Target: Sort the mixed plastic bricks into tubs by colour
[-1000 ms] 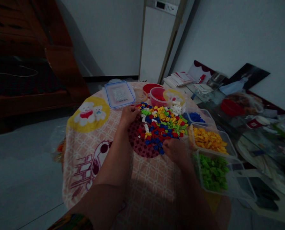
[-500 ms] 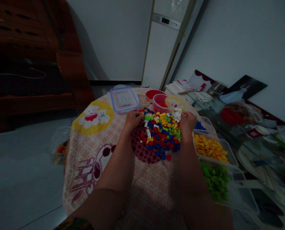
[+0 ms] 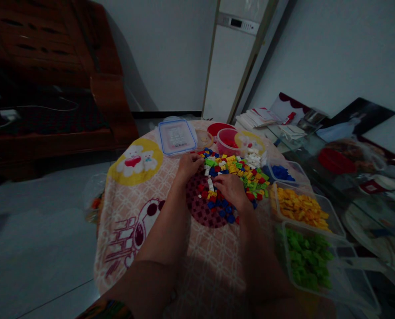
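Observation:
A pile of mixed toy bricks (image 3: 232, 165) in red, blue, yellow, green and white lies on the patterned tablecloth (image 3: 211, 248). At the pile's left edge is my left hand (image 3: 188, 167), its fingers pressed together on something I cannot make out. My right hand (image 3: 231, 188) reaches over the middle of the pile, fingertips beside a white brick (image 3: 211, 184); its fingers are bent close together, and whatever they hold is too small to name. White bricks (image 3: 253, 158) form a separate heap at the back right of the pile.
On the right stand clear boxes of blue bricks (image 3: 283, 173), yellow bricks (image 3: 302, 209) and green bricks (image 3: 309, 259). Behind the pile are a round tub (image 3: 229, 142) with red bricks and a blue-rimmed lid (image 3: 177, 137). A glass table with clutter adjoins at the right.
My right hand has moved left and nearer, from the white heap to the middle of the pile. My left hand stays at the left edge. The view has shifted slightly.

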`<action>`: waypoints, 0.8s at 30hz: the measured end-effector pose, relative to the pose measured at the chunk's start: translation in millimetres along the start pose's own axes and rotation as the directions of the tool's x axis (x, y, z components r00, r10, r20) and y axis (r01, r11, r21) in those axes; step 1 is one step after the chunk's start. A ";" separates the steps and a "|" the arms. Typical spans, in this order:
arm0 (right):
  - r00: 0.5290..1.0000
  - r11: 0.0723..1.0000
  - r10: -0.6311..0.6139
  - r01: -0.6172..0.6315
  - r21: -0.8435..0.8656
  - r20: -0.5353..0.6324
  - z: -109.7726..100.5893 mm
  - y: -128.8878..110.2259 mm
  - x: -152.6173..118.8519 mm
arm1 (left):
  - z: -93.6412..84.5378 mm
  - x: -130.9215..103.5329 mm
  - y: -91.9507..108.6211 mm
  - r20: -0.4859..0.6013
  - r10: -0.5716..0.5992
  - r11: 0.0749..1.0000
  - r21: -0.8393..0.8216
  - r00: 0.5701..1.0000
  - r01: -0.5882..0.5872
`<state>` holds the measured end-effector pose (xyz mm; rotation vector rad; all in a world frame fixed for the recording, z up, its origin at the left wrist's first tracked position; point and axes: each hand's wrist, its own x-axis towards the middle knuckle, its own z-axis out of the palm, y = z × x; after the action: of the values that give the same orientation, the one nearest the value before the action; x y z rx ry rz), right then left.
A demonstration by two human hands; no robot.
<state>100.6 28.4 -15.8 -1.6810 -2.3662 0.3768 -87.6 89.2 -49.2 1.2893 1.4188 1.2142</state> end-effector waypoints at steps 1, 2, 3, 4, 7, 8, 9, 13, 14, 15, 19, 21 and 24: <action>0.999 0.999 0.014 -0.013 -0.040 0.034 -2.1 1.0 -0.5 | -0.2 0.2 0.0 0.000 0.001 1.000 0.005 1.000 -0.001; 0.998 0.996 0.039 -0.034 -0.081 0.059 -4.9 3.4 -1.3 | -0.4 0.5 -0.2 0.001 0.001 1.000 0.006 1.000 -0.001; 0.995 0.991 0.069 -0.059 -0.123 0.074 -8.3 6.8 -2.5 | -0.4 0.9 -0.4 0.002 -0.001 1.000 0.005 1.000 0.001; 0.991 0.982 0.102 -0.088 -0.165 0.082 -12.1 10.8 -3.9 | -0.4 1.4 -0.7 0.003 -0.005 1.000 0.003 1.000 0.005; 0.980 0.955 0.176 -0.147 -0.257 0.095 -23.4 20.3 -8.5 | 0.1 2.5 -1.9 0.004 -0.013 1.000 0.004 1.000 0.013; 0.979 0.955 0.179 -0.150 -0.256 0.093 -26.1 20.7 -9.8 | 0.4 2.7 -2.3 0.004 -0.017 1.000 0.004 1.000 0.017; 0.982 0.961 0.167 -0.142 -0.236 0.085 -27.8 19.3 -10.7 | 0.6 2.8 -2.6 0.004 -0.019 1.000 0.002 1.000 0.019; 0.996 0.996 0.027 -0.020 -0.086 0.083 -21.9 -2.1 -11.5 | 0.8 2.5 -3.0 0.011 -0.028 1.000 -0.001 1.000 0.028; 0.994 0.998 0.002 0.006 -0.070 0.113 -18.2 -8.5 -11.2 | 0.7 2.3 -3.0 0.010 -0.028 1.000 0.003 1.000 0.028; 0.990 0.998 -0.027 0.036 -0.060 0.138 -14.5 -13.8 -10.8 | 0.5 2.1 -2.9 0.007 -0.028 1.000 0.010 1.000 0.028; 0.980 0.997 -0.050 0.060 -0.048 0.191 -7.5 -17.4 -10.2 | 0.6 2.3 -3.6 -0.002 -0.022 1.000 0.020 1.000 0.022; 0.980 0.998 -0.006 0.017 -0.054 0.200 -10.7 -9.8 -10.3 | 1.0 3.0 -4.8 -0.002 -0.021 1.000 0.014 1.000 0.021; 0.975 0.995 0.078 -0.063 -0.079 0.206 -18.9 2.7 -10.7 | 1.8 4.0 -6.7 -0.004 -0.025 1.000 0.012 1.000 0.025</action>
<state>112.5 20.7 0.9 -1.8449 -2.4990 0.5092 -87.5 93.4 -56.0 1.2742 1.4430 1.1943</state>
